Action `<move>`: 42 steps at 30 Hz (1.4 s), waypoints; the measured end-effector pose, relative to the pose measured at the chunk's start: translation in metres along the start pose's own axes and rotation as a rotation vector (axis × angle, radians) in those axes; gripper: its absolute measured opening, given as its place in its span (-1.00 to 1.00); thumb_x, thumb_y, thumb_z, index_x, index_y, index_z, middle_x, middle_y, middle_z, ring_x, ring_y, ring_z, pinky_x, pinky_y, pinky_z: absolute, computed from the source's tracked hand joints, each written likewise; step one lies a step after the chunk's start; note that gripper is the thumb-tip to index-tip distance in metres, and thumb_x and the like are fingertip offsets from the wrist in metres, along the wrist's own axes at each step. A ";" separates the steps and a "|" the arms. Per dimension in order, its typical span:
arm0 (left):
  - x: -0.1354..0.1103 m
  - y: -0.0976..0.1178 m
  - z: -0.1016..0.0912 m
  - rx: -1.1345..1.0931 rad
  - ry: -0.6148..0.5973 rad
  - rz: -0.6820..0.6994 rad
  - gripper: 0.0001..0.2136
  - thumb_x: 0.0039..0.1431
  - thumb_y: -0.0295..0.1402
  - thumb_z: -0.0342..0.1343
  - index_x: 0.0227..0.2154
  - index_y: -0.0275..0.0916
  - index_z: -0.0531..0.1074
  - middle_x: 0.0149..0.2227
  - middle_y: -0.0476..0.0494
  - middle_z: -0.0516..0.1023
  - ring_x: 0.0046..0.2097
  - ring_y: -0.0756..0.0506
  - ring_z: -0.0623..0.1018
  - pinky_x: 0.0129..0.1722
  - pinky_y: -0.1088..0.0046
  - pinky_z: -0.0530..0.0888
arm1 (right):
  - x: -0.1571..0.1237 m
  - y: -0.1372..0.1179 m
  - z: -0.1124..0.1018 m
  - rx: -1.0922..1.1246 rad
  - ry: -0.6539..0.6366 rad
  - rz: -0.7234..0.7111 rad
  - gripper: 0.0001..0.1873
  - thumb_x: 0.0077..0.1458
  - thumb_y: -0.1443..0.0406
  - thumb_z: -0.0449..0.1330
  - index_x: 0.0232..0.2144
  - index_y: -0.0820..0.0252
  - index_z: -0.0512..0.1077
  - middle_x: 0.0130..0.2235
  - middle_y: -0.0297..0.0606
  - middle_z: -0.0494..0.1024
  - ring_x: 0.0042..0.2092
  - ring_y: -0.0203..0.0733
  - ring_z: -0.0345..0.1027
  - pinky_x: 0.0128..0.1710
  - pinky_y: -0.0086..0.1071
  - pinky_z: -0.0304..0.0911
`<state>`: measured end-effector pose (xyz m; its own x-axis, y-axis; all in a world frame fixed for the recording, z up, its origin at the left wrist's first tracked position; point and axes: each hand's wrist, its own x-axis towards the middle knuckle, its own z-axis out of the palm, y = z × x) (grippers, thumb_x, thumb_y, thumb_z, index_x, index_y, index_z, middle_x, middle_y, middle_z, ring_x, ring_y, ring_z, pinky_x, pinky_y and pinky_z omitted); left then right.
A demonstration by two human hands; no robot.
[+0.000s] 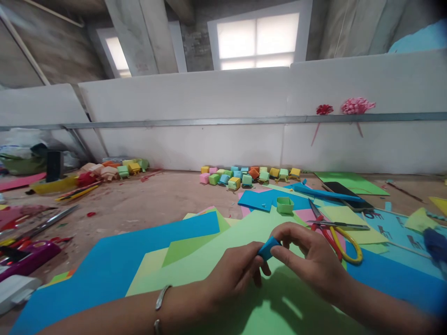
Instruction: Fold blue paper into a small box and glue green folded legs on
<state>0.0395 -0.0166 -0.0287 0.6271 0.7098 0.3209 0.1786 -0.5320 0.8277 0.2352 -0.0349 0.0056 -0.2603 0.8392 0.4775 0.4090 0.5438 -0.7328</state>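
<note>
Both my hands pinch a small folded blue paper piece [268, 247] low in the middle of the view. My left hand [234, 271], with a metal bangle at the wrist, grips its left side. My right hand [310, 257] closes on its right side with fingertips curled over it. Under the hands lie light green paper sheets [223, 253] over blue sheets [115, 260]. A small green paper box [285, 204] stands just beyond my hands.
Red and yellow scissors [337, 235] lie right of my hands. A row of small coloured paper boxes [249, 177] lines the white wall, more [115, 170] at the left. A black phone [347, 195], a blue tool [324, 193] and paper scraps lie at right; tools [28, 256] at left.
</note>
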 end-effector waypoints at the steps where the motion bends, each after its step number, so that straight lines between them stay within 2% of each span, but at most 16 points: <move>1: 0.000 -0.001 0.000 0.008 0.000 0.002 -0.54 0.35 -0.03 -0.22 -0.24 -0.31 0.41 -0.38 -0.17 0.52 -0.48 0.00 0.49 -0.41 0.48 0.43 | 0.000 0.000 0.000 0.024 0.005 0.015 -0.96 0.09 0.30 0.22 -0.39 0.14 0.44 -0.38 -0.34 0.52 -0.36 -0.29 0.35 -0.37 -0.44 0.32; 7: -0.001 0.001 0.000 -0.047 -0.062 -0.005 -0.52 0.36 -0.04 -0.24 -0.29 -0.30 0.44 -0.41 -0.14 0.53 -0.49 0.01 0.49 -0.37 0.48 0.43 | 0.001 0.000 0.001 0.197 0.021 -0.066 -0.88 0.08 0.34 0.23 -0.49 0.13 0.41 -0.37 -0.34 0.54 -0.30 -0.26 0.42 -0.28 -0.41 0.34; 12: -0.001 0.007 0.001 -0.085 -0.071 -0.061 -0.43 0.33 0.04 -0.25 -0.38 -0.33 0.48 -0.53 -0.14 0.50 -0.49 -0.02 0.49 -0.37 0.47 0.42 | -0.003 0.005 0.004 0.180 0.094 -0.011 -0.97 0.06 0.35 0.25 -0.41 0.13 0.45 -0.41 -0.35 0.49 -0.36 -0.28 0.40 -0.34 -0.42 0.35; 16: -0.002 0.008 0.000 -0.036 -0.082 -0.025 -0.48 0.37 -0.03 -0.26 -0.31 -0.33 0.48 -0.43 -0.19 0.55 -0.39 -0.05 0.52 -0.30 0.44 0.43 | -0.005 0.006 0.005 0.156 0.115 -0.041 -0.96 0.03 0.36 0.27 -0.42 0.13 0.47 -0.44 -0.36 0.49 -0.40 -0.30 0.38 -0.39 -0.47 0.34; 19: -0.001 0.006 -0.002 0.146 0.016 0.094 -0.54 0.37 -0.09 -0.22 -0.33 -0.30 0.47 -0.37 -0.19 0.51 -0.33 -0.07 0.48 -0.30 0.42 0.39 | -0.005 0.005 0.004 0.162 0.132 -0.069 -0.93 0.03 0.38 0.27 -0.39 0.11 0.51 -0.44 -0.37 0.52 -0.39 -0.32 0.38 -0.39 -0.50 0.34; 23: 0.001 0.004 -0.005 0.304 0.199 0.200 -0.62 0.34 -0.12 -0.09 -0.37 -0.29 0.49 -0.47 -0.08 0.36 -0.41 -0.03 0.39 -0.42 0.48 0.32 | -0.003 0.005 0.002 0.207 0.150 -0.037 -0.86 0.05 0.37 0.25 -0.30 0.07 0.55 -0.36 -0.34 0.57 -0.33 -0.29 0.44 -0.32 -0.49 0.38; 26: 0.002 0.004 -0.006 0.301 0.265 0.205 -0.72 0.29 -0.18 0.04 -0.37 -0.29 0.49 -0.52 -0.02 0.34 -0.47 0.01 0.36 -0.47 0.53 0.29 | -0.001 0.006 0.001 0.190 0.128 -0.016 -0.87 0.06 0.35 0.24 -0.31 0.08 0.55 -0.35 -0.33 0.58 -0.32 -0.28 0.45 -0.31 -0.47 0.39; 30: 0.003 0.003 -0.006 0.289 0.336 0.176 -0.79 0.24 -0.28 0.11 -0.44 -0.30 0.48 -0.52 -0.02 0.37 -0.50 0.04 0.35 -0.49 0.56 0.28 | 0.003 0.005 0.000 0.037 0.079 -0.058 -0.87 0.10 0.37 0.17 -0.34 0.13 0.52 -0.37 -0.30 0.55 -0.33 -0.27 0.42 -0.33 -0.45 0.36; 34: 0.004 0.000 -0.006 0.283 0.364 0.159 -0.79 0.21 -0.32 0.14 -0.50 -0.30 0.48 -0.54 -0.03 0.38 -0.48 0.03 0.36 -0.49 0.55 0.27 | 0.004 0.002 -0.001 -0.104 0.033 -0.126 -0.91 0.12 0.38 0.17 -0.38 0.15 0.48 -0.37 -0.30 0.52 -0.33 -0.27 0.40 -0.34 -0.44 0.31; 37: 0.005 -0.001 -0.007 0.263 0.338 0.133 -0.81 0.19 -0.32 0.16 -0.48 -0.29 0.51 -0.53 -0.03 0.38 -0.47 0.02 0.37 -0.48 0.54 0.28 | 0.005 0.003 -0.001 -0.154 0.013 -0.170 -0.87 0.16 0.35 0.16 -0.44 0.15 0.46 -0.41 -0.31 0.50 -0.36 -0.27 0.38 -0.37 -0.42 0.28; 42: 0.007 -0.001 -0.008 0.240 0.306 0.036 -0.85 0.16 -0.33 0.17 -0.47 -0.28 0.52 -0.50 -0.02 0.39 -0.47 0.01 0.37 -0.46 0.51 0.29 | 0.010 0.012 -0.006 -0.222 0.070 -0.144 -0.82 0.18 0.33 0.12 -0.47 0.14 0.40 -0.43 -0.29 0.49 -0.38 -0.23 0.36 -0.40 -0.38 0.26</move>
<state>0.0376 -0.0067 -0.0236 0.3876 0.7742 0.5004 0.3558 -0.6264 0.6936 0.2426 -0.0204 0.0042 -0.2720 0.7470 0.6067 0.5561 0.6365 -0.5344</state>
